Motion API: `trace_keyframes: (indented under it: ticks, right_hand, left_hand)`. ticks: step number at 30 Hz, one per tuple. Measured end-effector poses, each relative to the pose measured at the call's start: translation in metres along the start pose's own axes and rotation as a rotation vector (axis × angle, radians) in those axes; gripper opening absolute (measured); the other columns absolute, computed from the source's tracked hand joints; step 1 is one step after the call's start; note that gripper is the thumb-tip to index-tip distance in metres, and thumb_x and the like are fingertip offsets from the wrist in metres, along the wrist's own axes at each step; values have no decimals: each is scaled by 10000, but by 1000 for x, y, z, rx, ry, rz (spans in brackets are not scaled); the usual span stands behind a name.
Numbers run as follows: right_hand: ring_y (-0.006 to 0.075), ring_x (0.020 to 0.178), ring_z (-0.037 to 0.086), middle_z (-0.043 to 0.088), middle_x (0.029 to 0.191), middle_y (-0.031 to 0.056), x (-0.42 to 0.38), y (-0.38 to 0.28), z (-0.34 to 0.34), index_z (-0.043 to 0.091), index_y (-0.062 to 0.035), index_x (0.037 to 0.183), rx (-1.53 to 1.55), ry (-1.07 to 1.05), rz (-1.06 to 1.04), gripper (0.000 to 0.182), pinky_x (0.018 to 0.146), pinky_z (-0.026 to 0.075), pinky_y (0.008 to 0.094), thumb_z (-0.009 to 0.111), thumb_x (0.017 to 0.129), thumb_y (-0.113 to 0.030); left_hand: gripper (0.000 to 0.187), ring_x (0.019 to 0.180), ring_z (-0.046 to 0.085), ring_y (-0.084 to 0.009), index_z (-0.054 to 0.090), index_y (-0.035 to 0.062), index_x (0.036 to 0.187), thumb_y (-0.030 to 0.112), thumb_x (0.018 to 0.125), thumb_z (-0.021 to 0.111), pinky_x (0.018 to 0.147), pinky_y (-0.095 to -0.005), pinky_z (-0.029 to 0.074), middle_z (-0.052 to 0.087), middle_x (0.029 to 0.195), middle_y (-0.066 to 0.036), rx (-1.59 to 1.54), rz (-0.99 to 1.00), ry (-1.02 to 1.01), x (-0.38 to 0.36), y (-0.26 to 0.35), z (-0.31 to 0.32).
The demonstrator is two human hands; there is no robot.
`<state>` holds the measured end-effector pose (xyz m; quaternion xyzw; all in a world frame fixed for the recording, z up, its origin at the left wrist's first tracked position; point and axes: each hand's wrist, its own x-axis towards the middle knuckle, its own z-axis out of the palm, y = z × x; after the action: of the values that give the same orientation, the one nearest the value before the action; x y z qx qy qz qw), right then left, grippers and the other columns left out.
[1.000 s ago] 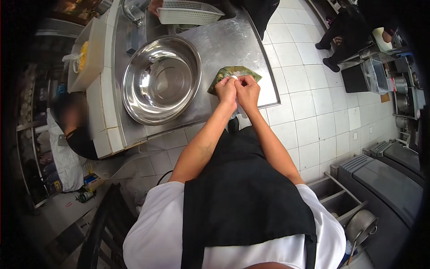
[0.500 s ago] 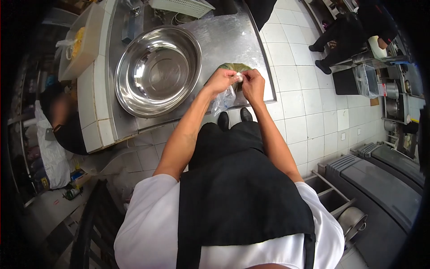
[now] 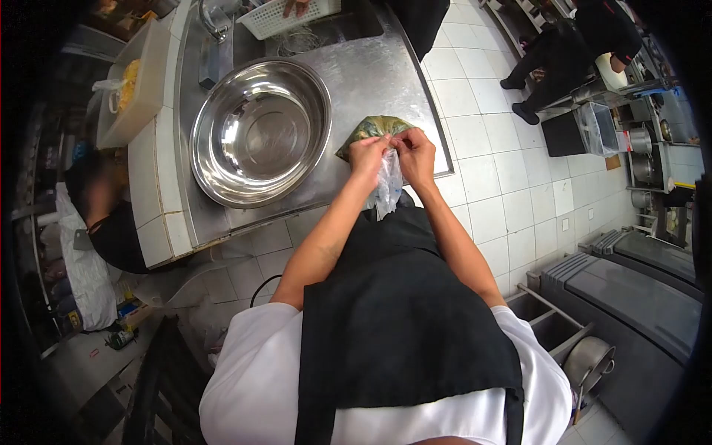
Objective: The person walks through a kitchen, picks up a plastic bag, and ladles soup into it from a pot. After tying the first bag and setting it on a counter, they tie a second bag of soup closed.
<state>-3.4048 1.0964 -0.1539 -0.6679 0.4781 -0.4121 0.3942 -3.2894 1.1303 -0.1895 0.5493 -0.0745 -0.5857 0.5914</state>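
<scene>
A clear plastic bag point(image 3: 376, 127) with green and yellowish contents rests on the steel counter's front right part. My left hand point(image 3: 369, 157) pinches the gathered neck of the bag from the left. Close beside it, my right hand point(image 3: 414, 153) pinches the same neck from the right, fingertips almost touching the left ones. The loose plastic end point(image 3: 388, 185) hangs below my hands, over the counter's edge. Left of the bag sits a large shiny steel basin point(image 3: 267, 137) with nothing in it.
A white perforated basket point(image 3: 319, 18), touched by another person's hand, is at the sink behind the basin. A plastic tub point(image 3: 137, 93) with yellow contents stands at left. One person point(image 3: 100, 200) is at the left edge, another point(image 3: 564, 59) bends at upper right. Grey lidded bins point(image 3: 615, 304) stand at right.
My hands have come down a little toward me, and more of the bag's filled part shows. The loose end hangs between my wrists now. A hand has appeared at the white basket.
</scene>
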Motion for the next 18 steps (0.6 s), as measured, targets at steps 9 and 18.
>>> trace_keyframes:
  ticks: [9,18]
  right_hand:
    - [119,621,627,686,693,87,13,0,-5,660,19,822,65,-113,263,89,570,505,297,712,858,-43]
    - [127,735,614,662,833,58,24,-9,-22,658,47,1033,511,-76,247,162,690,510,258,711,900,-30]
  left_hand:
    - [182,775,650,-296,740,11,1038,21,872,667,711,-370,507,650,852,-147,779,813,43,-32,7,2]
    - [158,818,639,-332,734,19,995,77,854,693,727,-416,504,617,897,-136,885,878,93,-29,15,7]
